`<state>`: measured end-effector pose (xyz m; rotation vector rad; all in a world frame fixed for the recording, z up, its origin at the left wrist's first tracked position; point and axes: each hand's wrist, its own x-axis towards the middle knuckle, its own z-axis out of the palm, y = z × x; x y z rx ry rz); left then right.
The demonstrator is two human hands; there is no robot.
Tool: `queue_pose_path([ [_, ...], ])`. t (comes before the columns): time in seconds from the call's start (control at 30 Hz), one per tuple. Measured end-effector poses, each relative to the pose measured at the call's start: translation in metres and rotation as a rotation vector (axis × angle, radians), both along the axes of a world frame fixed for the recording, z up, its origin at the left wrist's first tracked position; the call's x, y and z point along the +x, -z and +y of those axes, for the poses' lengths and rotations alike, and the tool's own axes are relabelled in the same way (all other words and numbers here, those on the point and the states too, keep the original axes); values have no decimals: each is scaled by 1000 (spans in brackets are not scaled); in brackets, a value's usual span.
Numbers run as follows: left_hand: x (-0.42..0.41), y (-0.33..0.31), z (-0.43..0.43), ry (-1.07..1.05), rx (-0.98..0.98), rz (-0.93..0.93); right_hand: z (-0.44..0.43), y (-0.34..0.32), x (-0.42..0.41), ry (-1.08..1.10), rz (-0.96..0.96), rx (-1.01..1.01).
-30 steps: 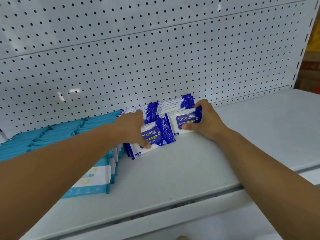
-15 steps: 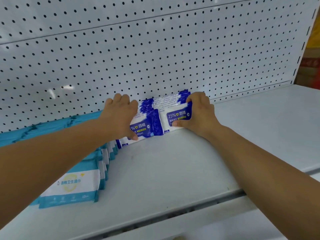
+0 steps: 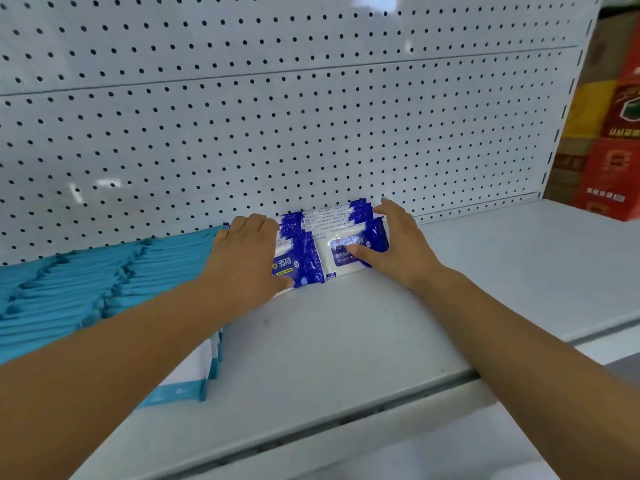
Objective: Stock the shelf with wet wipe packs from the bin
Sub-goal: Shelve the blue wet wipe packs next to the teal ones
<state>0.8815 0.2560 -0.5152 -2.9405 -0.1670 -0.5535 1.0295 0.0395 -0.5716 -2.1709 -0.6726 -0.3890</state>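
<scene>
Wipe packs [image 3: 309, 260] stand between the left grip [image 3: 246, 258] and right grip [image 3: 399, 251], both clasping them

White shelf [image 3: 346, 341] with dark-blue packs [image 3: 309, 261], seemingly upright, beside teal packs [image 3: 104, 282]

left hand [image 3: 247, 258] and right hand [image 3: 398, 249] grip upright dark-blue-and-white foil wet wipe packs [image 3: 308, 258] on white metal shelf [image 3: 329, 341], against perforated white back panel [image 3: 277, 133], beside rows of light-blue packs [image 3: 104, 282].

Bare left hand [image 3: 242, 258] and bare right hand [image 3: 403, 245] on bare, slender forearms [image 3: 519, 344].
</scene>
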Motion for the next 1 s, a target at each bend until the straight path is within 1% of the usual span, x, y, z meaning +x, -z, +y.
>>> queue_pose_path([
  [0.07,-11,4,-11,77,-131,-60,-6,-13,-10,-12,15,-42],
  [0.17,-31,10,-31,217,-322,-150,-24,-30,-36,-50,46,-22],
  [0.23,-43,14,-46,278,-413,-192,-46,-38,-60,-49,42,-35],
  [0.37,-71,27,-95,363,-552,-200,-111,-41,-114,12,74,-124],
  [0.47,-91,41,-140,471,-743,-200,-166,-34,-153,100,117,-121],
  [0.6,-109,71,-200,656,-840,-191,-237,-16,-206,298,186,-32],
  [0.7,-123,112,-233,703,-989,-127,-287,16,-237,465,317,-9],
  [0.73,-126,126,-241,714,-997,-95,-302,30,-244,527,379,-11],
  [0.77,-127,139,-249,737,-963,-46,-316,43,-251,586,459,-28],
  [0.83,-125,160,-258,748,-868,108,-339,69,-261,706,654,-103],
  [0.93,-119,179,-264,695,-793,283,-362,109,-266,827,900,-292],
  [0.97,-116,186,-266,667,-732,341,-367,120,-265,868,958,-333],
  [1.0,-113,194,-268,637,-666,406,-371,132,-261,915,999,-327],
])
